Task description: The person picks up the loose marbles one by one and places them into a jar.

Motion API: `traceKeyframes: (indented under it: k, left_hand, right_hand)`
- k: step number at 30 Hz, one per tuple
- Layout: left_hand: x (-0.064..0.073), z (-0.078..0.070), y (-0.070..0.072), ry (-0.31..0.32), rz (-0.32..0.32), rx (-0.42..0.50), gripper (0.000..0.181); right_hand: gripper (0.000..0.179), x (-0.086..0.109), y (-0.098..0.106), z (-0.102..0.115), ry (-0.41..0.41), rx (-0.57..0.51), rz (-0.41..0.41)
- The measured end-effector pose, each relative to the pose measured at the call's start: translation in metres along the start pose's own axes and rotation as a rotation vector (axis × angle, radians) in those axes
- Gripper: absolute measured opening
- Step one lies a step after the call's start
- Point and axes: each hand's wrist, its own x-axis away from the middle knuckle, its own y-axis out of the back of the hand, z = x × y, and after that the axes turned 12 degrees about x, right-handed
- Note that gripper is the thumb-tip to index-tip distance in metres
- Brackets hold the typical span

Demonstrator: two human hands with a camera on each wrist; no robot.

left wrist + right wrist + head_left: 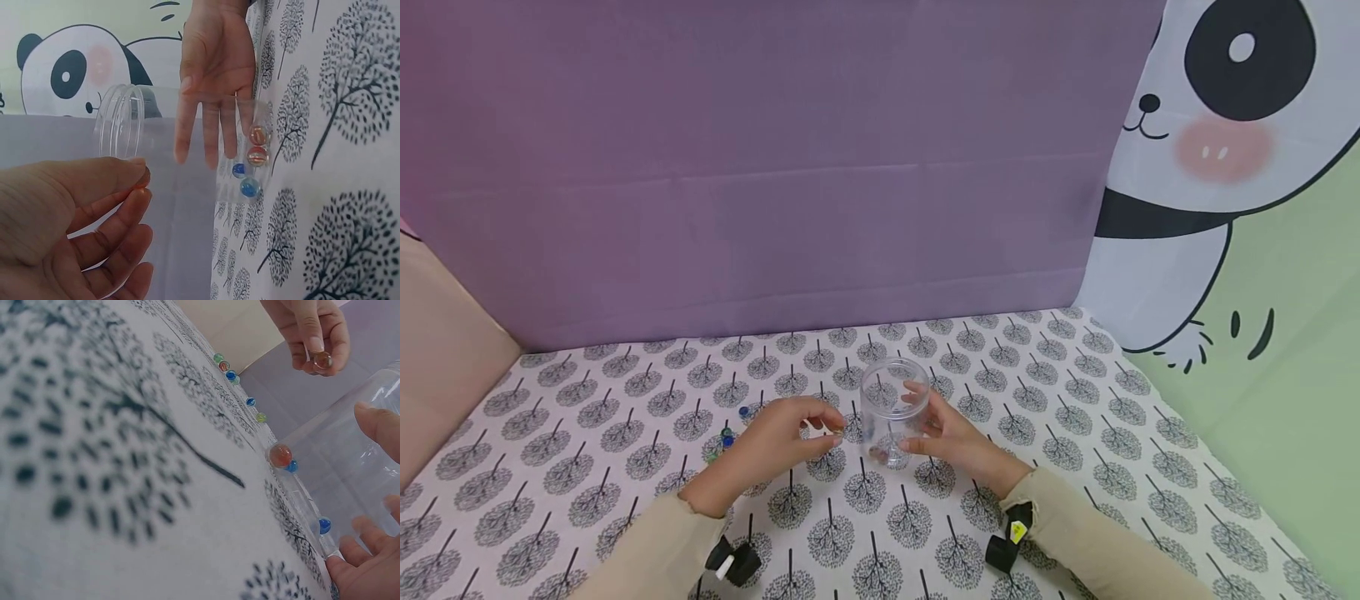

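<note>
A clear plastic jar stands upright on the patterned cloth, its open mouth facing up. My right hand holds the jar from the right side, thumb at the near wall and fingers behind. Several glass marbles lie on the jar's bottom, some orange-red and some blue. Just left of the jar, my left hand pinches a marble between thumb and fingertips. It is clear with an orange-brown swirl, and the fingers mostly hide it in the left wrist view. The hand hovers above the cloth, beside the jar's upper part.
Loose blue and green marbles lie on the cloth behind the left forearm, with one blue marble a bit farther back. White cloth with black tree prints covers the table. A purple curtain hangs along its far edge.
</note>
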Motion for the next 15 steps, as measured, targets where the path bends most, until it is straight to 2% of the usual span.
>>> traceKeyframes:
  k: [15]
  left_hand:
    - [-0.013,-0.016,-0.004,-0.051,-0.014,-0.004,0.015]
  right_hand:
    - [0.087,-0.001,0.000,0.000,-0.011,-0.006,0.004]
